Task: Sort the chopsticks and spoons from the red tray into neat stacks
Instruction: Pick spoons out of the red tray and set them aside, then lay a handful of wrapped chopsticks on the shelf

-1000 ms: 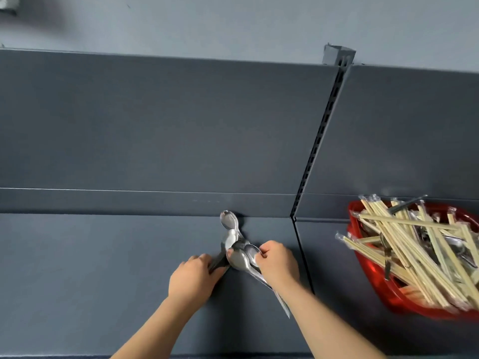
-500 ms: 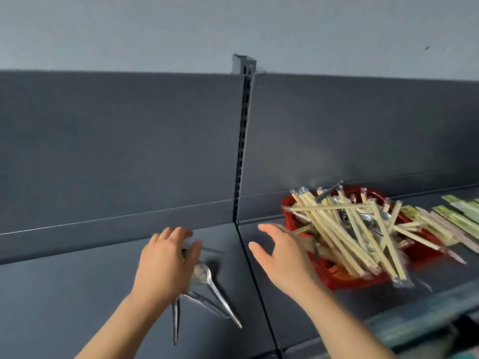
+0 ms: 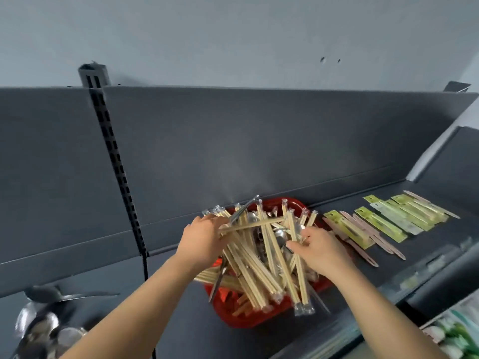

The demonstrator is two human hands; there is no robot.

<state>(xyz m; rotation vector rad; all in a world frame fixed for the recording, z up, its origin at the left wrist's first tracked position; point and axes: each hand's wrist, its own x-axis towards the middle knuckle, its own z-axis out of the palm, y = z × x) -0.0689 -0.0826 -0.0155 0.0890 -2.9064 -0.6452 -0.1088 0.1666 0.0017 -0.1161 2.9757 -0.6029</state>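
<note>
We see the red tray (image 3: pixel 248 321) on the dark shelf (image 3: pixel 186 338), up against its back edge. It is full of wrapped chopsticks (image 3: pixel 259 268) and a few spoons (image 3: pixel 281 235), all mixed up. The left hand (image 3: pixel 204 239) is on the left side of the pile and the right hand (image 3: pixel 321 252) is on the right side. Their fingers are in among the sticks, so we cannot tell if they hold any. A spoon pile (image 3: pixel 44 330) lies at the shelf's front left corner. Green and pink packs (image 3: pixel 381 224) lie in rows toward the right end.

A tray (image 3: pixel 243 321) sits on the shelf (image 3: pixel 181 320), heaped with chopsticks (image 3: pixel 259 265). The left hand (image 3: pixel 202 242) is at the heap's left and the right hand (image 3: pixel 321 250) at its right. Spoons (image 3: pixel 44 330) lie far left, packets (image 3: pixel 383 224) to the right.
</note>
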